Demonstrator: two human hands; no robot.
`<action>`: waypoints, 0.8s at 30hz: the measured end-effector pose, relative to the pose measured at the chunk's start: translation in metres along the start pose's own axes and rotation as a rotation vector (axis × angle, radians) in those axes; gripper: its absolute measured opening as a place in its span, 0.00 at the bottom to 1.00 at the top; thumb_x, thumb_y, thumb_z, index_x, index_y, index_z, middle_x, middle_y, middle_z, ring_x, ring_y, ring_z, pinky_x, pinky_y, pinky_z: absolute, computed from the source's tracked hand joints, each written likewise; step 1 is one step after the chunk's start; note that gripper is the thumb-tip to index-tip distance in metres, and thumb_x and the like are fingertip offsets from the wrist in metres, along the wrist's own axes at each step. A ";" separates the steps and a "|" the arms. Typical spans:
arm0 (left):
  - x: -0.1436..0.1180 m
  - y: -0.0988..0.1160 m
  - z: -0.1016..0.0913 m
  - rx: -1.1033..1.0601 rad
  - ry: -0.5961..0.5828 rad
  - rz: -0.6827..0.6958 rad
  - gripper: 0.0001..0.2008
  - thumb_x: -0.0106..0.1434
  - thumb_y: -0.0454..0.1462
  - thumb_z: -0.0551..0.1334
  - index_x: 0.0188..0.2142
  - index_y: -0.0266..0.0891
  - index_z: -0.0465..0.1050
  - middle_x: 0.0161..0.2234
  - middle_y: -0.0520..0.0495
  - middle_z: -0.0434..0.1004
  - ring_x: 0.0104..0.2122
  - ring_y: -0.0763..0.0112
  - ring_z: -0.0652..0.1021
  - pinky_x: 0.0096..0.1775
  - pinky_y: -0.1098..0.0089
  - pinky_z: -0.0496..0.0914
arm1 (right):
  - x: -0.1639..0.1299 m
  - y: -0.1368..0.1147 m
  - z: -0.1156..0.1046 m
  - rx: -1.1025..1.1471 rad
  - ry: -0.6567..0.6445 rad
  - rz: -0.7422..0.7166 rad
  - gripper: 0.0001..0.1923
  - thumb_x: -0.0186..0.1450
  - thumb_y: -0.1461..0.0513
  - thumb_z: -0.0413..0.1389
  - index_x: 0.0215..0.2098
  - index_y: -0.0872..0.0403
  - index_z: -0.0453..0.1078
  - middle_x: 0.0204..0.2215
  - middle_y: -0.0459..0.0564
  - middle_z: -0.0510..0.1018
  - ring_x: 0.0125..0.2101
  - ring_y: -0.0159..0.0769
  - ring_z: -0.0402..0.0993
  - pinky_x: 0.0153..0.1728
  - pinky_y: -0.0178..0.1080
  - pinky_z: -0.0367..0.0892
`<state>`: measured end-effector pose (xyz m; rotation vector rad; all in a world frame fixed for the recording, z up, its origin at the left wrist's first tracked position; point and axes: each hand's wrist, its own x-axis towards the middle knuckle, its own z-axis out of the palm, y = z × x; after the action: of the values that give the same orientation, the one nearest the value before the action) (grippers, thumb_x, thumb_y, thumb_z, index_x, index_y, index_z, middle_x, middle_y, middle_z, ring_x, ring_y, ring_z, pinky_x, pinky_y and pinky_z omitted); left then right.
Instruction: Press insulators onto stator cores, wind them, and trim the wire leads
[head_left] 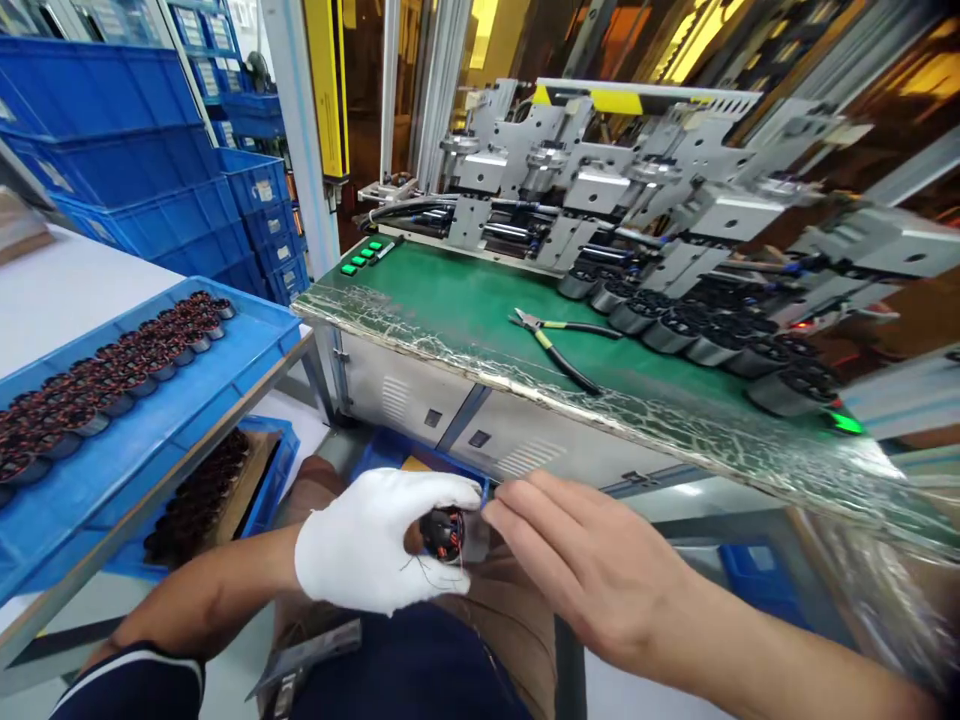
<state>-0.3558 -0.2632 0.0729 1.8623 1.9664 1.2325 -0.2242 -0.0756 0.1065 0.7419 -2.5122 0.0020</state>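
Observation:
My left hand (386,540), in a white glove, is closed around a motor stator (443,534) above my lap. The stator is dark, with red-orange windings, and thin loose wires trail from it over the glove. My bare right hand (581,560) comes in from the right, fingers pressed together and bent at the stator's right side. Its thumb and whatever lies in its fingertips are hidden. A pair of diagonal cutters (551,340) with black and yellow-green handles lies spread on the green work surface (465,305) beyond my hands.
Left, a blue tray (247,345) bears rows of wound stators (112,380); below it stands another blue crate (281,470). Dark cylindrical parts (667,325) line the bench before a metal fixture machine (600,190). Blue bins (127,140) are stacked at the back left.

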 end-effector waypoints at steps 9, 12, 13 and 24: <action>-0.004 -0.021 0.014 -0.366 0.170 0.169 0.28 0.53 0.38 0.73 0.52 0.38 0.71 0.50 0.35 0.79 0.50 0.60 0.80 0.53 0.65 0.74 | -0.026 0.006 0.006 -0.041 -0.034 0.026 0.13 0.69 0.72 0.43 0.45 0.66 0.68 0.38 0.62 0.74 0.38 0.44 0.69 0.39 0.44 0.67; -0.008 -0.026 0.010 -0.292 0.279 0.124 0.27 0.53 0.39 0.73 0.51 0.38 0.71 0.49 0.35 0.80 0.49 0.60 0.80 0.52 0.64 0.75 | -0.037 0.011 0.016 0.007 -0.023 0.106 0.10 0.68 0.72 0.50 0.46 0.65 0.68 0.39 0.60 0.74 0.38 0.41 0.70 0.38 0.42 0.67; -0.008 -0.028 0.011 -0.226 0.342 0.096 0.26 0.53 0.39 0.73 0.51 0.38 0.71 0.49 0.36 0.79 0.49 0.60 0.80 0.52 0.63 0.75 | -0.036 0.011 0.019 0.043 0.014 0.144 0.10 0.67 0.72 0.54 0.47 0.64 0.68 0.37 0.58 0.75 0.37 0.39 0.71 0.37 0.40 0.67; -0.006 -0.030 0.018 -0.366 0.411 -0.272 0.25 0.56 0.38 0.71 0.53 0.42 0.72 0.53 0.40 0.78 0.48 0.58 0.81 0.51 0.61 0.77 | 0.013 -0.019 0.064 0.778 0.596 0.669 0.06 0.65 0.72 0.56 0.33 0.56 0.72 0.26 0.47 0.74 0.27 0.28 0.71 0.29 0.33 0.67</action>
<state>-0.3659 -0.2569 0.0391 1.1964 1.9180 1.8393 -0.2548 -0.1074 0.0553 0.0754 -2.0017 1.2768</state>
